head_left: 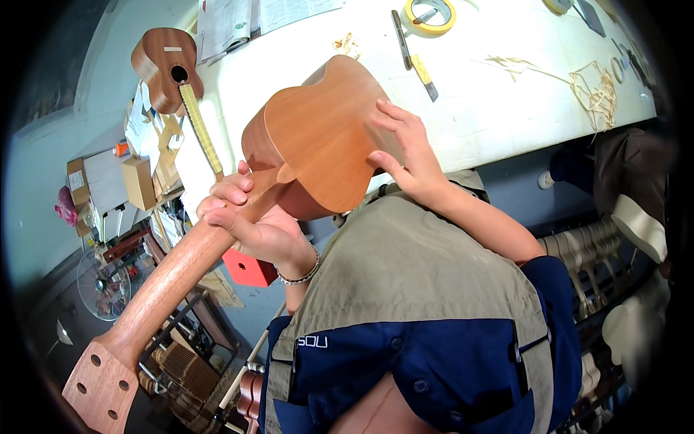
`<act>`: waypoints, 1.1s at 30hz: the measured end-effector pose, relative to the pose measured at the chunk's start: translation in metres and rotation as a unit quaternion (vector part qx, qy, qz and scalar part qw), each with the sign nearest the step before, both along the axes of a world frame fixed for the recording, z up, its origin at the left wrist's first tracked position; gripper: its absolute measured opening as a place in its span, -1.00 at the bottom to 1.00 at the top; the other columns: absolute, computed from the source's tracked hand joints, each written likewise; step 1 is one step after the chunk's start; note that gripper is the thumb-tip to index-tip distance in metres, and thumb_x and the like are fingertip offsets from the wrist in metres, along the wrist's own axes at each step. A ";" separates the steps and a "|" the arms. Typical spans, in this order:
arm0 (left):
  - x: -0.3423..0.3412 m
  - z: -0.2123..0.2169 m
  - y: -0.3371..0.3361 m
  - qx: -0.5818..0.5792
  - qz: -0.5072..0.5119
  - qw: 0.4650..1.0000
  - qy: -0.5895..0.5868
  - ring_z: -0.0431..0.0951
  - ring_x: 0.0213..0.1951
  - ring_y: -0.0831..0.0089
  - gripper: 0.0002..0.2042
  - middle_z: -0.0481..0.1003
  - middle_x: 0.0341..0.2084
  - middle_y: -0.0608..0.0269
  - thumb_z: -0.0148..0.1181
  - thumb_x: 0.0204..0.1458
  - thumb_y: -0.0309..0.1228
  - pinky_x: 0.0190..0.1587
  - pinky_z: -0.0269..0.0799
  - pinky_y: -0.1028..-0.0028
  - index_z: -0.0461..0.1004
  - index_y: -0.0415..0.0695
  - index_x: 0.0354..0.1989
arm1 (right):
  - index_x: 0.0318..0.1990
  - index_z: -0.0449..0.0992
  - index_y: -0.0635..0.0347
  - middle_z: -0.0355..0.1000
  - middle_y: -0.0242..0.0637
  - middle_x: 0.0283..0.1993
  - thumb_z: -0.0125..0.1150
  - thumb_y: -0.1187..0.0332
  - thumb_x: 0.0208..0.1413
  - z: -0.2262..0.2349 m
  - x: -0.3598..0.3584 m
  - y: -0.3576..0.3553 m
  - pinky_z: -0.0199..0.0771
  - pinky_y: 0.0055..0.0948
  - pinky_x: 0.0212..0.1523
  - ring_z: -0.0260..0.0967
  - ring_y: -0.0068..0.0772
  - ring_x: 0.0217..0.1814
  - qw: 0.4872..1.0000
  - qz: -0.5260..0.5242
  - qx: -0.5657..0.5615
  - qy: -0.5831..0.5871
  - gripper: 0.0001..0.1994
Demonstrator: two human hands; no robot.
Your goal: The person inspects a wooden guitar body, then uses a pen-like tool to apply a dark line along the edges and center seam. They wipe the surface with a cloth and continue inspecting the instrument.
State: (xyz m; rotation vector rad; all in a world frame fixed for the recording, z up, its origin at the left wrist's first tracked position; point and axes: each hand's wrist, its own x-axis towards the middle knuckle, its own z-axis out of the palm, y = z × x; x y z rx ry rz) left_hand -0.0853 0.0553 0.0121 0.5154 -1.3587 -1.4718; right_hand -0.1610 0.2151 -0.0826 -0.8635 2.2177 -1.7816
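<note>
A brown wooden ukulele body (318, 130), back side up, is held tilted above the table's near edge. Its neck (173, 271) runs down to the lower left and ends in a bare headstock (101, 387) with several peg holes. My left hand (253, 224) wraps round the neck close to the heel, thumb across it. Spread fingers of my right hand (408, 148) lie against the back near its right edge, thumb apart from them. The soundboard is hidden underneath.
A second ukulele (166, 65) lies at the far left of the white table (463, 123). Behind are newspapers (289, 14), a yellow tape roll (431, 16), a marker (401, 40) and a yellow-handled blade (424, 76). Tangled strips (596, 94) lie right; a red box (248, 268) sits below.
</note>
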 end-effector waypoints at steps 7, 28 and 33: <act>0.005 -0.005 -0.010 0.029 -0.008 0.999 0.042 0.28 -0.39 0.54 -0.63 0.17 -0.58 0.49 0.02 0.07 0.08 0.10 0.29 0.18 0.20 0.05 -0.44 | -0.37 0.47 0.18 0.40 -0.23 -0.07 0.10 0.28 0.14 -0.028 -0.019 0.020 0.24 -0.39 0.02 0.29 -0.29 0.03 0.991 -0.059 -0.016 -0.120 -0.83; 0.033 -0.035 -0.055 0.301 -0.036 0.920 0.248 0.36 -0.52 0.53 -0.57 0.25 -0.70 0.43 0.11 -0.01 0.11 0.24 0.19 0.06 0.29 -0.01 -0.54 | 0.04 0.30 0.35 0.36 -0.24 -0.05 -0.63 -0.19 0.24 -0.024 -0.028 0.052 0.17 -0.41 0.08 0.25 -0.43 0.05 0.882 -0.149 -0.217 -0.390 -0.25; 0.031 -0.034 -0.053 0.306 -0.042 0.915 0.259 0.36 -0.52 0.52 -0.57 0.25 -0.70 0.42 0.11 -0.01 0.11 0.24 0.18 0.05 0.28 -0.01 -0.54 | 0.01 0.29 0.32 0.34 -0.22 0.00 -0.58 -0.22 0.23 -0.024 -0.026 0.051 0.15 -0.41 0.13 0.23 -0.40 0.08 0.882 -0.161 -0.218 -0.386 -0.27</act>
